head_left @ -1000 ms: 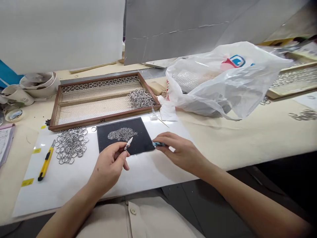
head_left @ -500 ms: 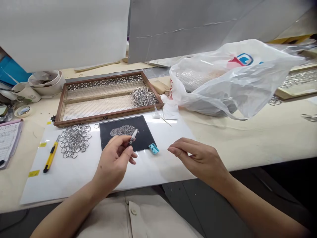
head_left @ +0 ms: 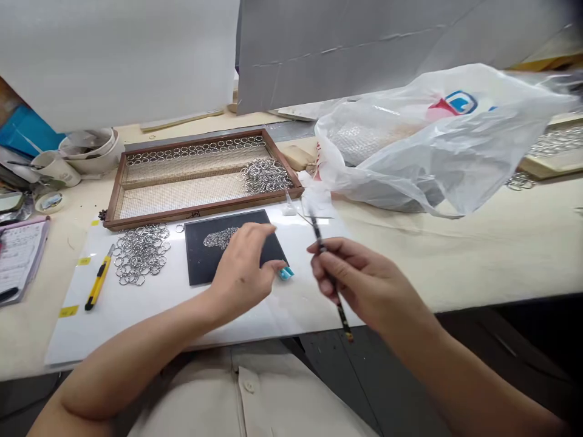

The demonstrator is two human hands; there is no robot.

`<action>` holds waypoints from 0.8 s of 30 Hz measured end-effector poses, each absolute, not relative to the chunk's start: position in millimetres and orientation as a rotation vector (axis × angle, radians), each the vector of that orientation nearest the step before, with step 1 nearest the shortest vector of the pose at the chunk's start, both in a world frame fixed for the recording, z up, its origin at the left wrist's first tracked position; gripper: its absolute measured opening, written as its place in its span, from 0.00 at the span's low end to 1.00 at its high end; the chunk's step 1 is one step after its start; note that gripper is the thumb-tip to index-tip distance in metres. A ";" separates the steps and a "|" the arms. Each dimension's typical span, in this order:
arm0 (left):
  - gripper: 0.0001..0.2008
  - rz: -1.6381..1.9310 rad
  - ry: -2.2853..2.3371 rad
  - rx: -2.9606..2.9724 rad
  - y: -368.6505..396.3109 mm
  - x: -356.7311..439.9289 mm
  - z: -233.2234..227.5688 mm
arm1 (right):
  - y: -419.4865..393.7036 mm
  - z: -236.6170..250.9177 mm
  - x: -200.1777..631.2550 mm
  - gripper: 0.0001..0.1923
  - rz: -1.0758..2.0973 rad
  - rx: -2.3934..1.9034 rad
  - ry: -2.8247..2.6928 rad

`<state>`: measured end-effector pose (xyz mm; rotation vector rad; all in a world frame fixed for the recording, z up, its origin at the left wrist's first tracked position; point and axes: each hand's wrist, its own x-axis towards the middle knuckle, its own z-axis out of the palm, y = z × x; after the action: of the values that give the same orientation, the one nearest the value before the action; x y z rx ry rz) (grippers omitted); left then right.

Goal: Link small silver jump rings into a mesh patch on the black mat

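Note:
My right hand (head_left: pixel 353 276) grips a dark pencil (head_left: pixel 337 303), its pale tip pointing up and blurred. Over the right part of a black mat (head_left: pixel 198 261), my left hand (head_left: pixel 246 267) is open, thumb and forefinger apart with nothing seen between them. Close to that thumb lies a small teal piece like a pencil sharpener (head_left: pixel 286 274), partly covered by it. A heap of tiny silver pieces (head_left: pixel 219 238), too small to make out, rests on the mat. Left of the mat is a pile of metal rings (head_left: pixel 141 252).
Behind the mat stands a wooden-framed mesh tray (head_left: pixel 155 220) with rows of rings and a ring heap (head_left: pixel 265 176). A yellow cutter (head_left: pixel 98 284) lies at left. A white plastic bag (head_left: pixel 478 145) fills the back right. Cups (head_left: pixel 57 169) and a notepad (head_left: pixel 20 261) are far left.
The pencil has passed from my left hand to my right. My left hand has opened and moved right, towards the teal piece.

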<state>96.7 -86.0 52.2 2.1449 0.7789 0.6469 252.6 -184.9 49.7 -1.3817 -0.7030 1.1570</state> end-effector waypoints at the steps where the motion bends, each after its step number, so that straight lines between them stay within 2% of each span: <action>1: 0.16 0.509 0.674 2.358 -81.2 98.2 44.7 | -186.8 50.2 258.7 0.14 1.126 -1.396 -0.637; 5: 0.11 0.056 0.320 2.807 -72.5 113.2 27.4 | -191.2 50.9 270.7 0.15 1.092 -1.445 -0.545; 8: 0.05 -0.050 0.299 2.855 -73.0 123.7 29.1 | -193.4 47.1 270.6 0.16 1.122 -1.469 -0.575; 11: 0.05 -0.003 0.464 2.571 -72.0 121.3 37.2 | -194.2 42.4 269.8 0.15 1.103 -1.511 -0.651; 17: 0.11 0.019 0.691 1.395 -67.4 89.0 47.2 | -183.3 42.5 257.1 0.13 1.076 -1.584 -0.973; 20: 0.09 0.127 0.693 1.275 -68.3 77.7 49.3 | -173.6 44.2 243.6 0.17 1.164 -1.540 -1.172; 24: 0.11 0.178 0.672 1.346 -70.8 69.9 56.5 | -165.2 46.5 229.5 0.15 1.179 -1.492 -1.206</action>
<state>69.9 -70.8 56.5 1.3456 0.6723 0.1784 229.5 -165.2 46.5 -1.4917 -1.2063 1.1785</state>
